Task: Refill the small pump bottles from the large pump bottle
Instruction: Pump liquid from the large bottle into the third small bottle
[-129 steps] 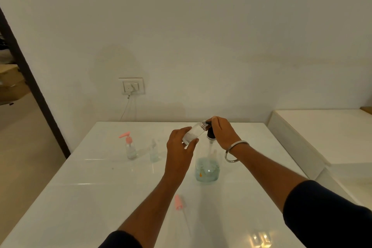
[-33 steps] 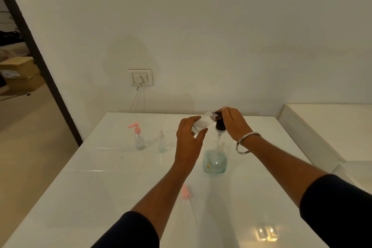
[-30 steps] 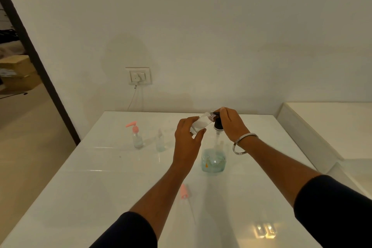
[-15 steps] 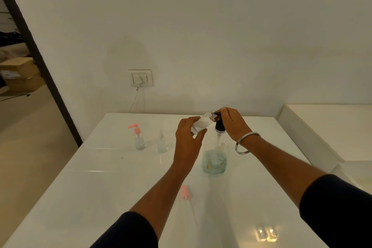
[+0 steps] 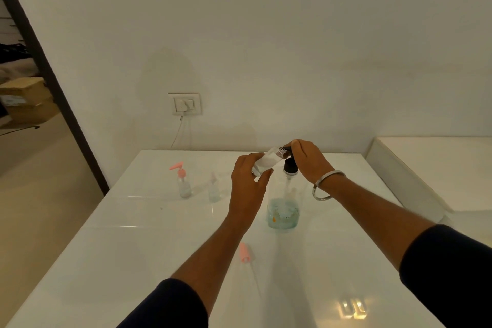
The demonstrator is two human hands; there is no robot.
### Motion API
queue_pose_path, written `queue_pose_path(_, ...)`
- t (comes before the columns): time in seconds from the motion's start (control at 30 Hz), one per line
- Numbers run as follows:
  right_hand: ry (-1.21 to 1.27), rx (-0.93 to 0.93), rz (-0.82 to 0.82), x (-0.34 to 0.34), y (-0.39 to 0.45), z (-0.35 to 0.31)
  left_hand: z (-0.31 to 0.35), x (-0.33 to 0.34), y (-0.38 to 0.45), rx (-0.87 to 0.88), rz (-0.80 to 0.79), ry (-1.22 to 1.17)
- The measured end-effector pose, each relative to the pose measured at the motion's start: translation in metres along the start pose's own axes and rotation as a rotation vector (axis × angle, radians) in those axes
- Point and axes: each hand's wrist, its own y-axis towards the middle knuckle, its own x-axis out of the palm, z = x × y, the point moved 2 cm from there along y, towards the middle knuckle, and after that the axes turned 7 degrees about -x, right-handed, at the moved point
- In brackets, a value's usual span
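**Small bottle held to the spout of a large pump bottle**

Head camera: A person's left hand [image 5: 249,186] grips a small clear bottle [image 5: 266,162], fingers and thumb curled round its body, holding it tilted in the air with its open threaded mouth raised toward the right. The bottle looks clear with a pale, whitish interior; how full it is cannot be told. Its mouth sits right at the black pump head [image 5: 290,166] of the large pump bottle [image 5: 283,212], which stands upright on the white table [image 5: 133,261] just right of the left wrist. The right hand [image 5: 310,161], a metal bangle [image 5: 326,185] on its wrist, arches over the pump head with its fingers curved down on the top of it; the two hands are close together, almost meeting above the large bottle. The large bottle is clear, with a low layer of pale blue-green liquid at its bottom and a dip tube running up to the pump.

Farther left on the table stand two more small bottles, well apart from the hands: one fitted with a pink pump [image 5: 182,181], and just right of it a clear bottle [image 5: 213,189] whose top is too faint to make out. A loose pink pump top [image 5: 244,253] lies on the near part of the table, between the forearms. A wall socket [image 5: 185,104] with a cord hanging from it sits on the far wall.
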Motion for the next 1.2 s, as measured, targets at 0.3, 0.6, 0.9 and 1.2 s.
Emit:
queue_pose_path(0.3, 0.095, 0.060, 0.029, 0.013, -0.003, 0.009, -0.013, 0.005, 0.002, -0.016, 0.010, 0.026)
queue_pose_path(0.6, 0.026, -0.013, 0.015, 0.001, 0.000, -0.002, -0.001, -0.001, 0.001, 0.002, 0.000, 0.009)
queue_pose_path(0.9, 0.090, 0.046, 0.018, 0.010, -0.003, 0.006, -0.012, 0.004, 0.002, -0.001, 0.008, 0.032)
queue_pose_path(1.2, -0.019, -0.020, -0.012, 0.000, 0.002, -0.003, -0.006, 0.001, 0.001, 0.000, 0.002, 0.016)
